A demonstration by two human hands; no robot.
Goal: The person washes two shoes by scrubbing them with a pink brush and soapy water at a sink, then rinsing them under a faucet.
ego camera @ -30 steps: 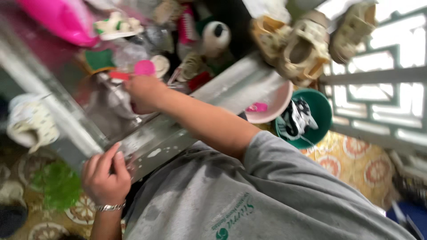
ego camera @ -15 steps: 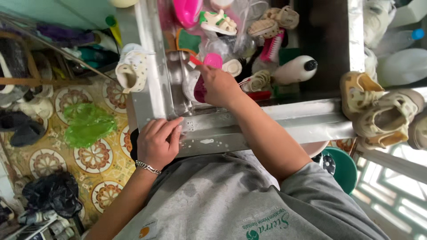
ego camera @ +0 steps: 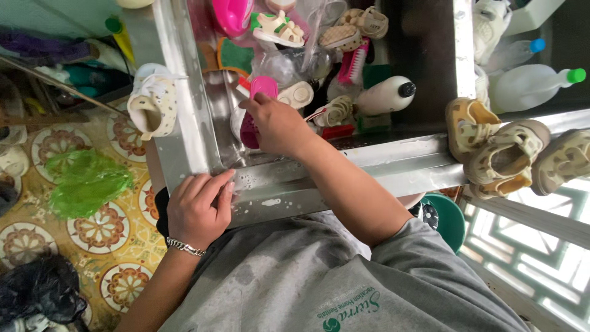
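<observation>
I see my right hand (ego camera: 279, 126) in the sink (ego camera: 424, 43) on a sandal (ego camera: 257, 101), left hand (ego camera: 200, 206) on its rim (ego camera: 319, 184).

The small shoe (ego camera: 251, 126) under the right hand (ego camera: 278, 126) is magenta, its upturned sole (ego camera: 263, 86) a lighter pink; the sink (ego camera: 184, 117) is bare silver steel; a brush (ego camera: 355, 61) is pink with white bristles; the bottle (ego camera: 386, 94) lying in the sink is white with a black cap; the sneakers (ego camera: 504, 154) on the rim are cream and tan; the floor tiles (ego camera: 98, 224) show red-and-white rosettes on yellow; the plastic bag (ego camera: 86, 181) on the floor is bright green; the shirt (ego camera: 319, 276) is grey with green print.
</observation>
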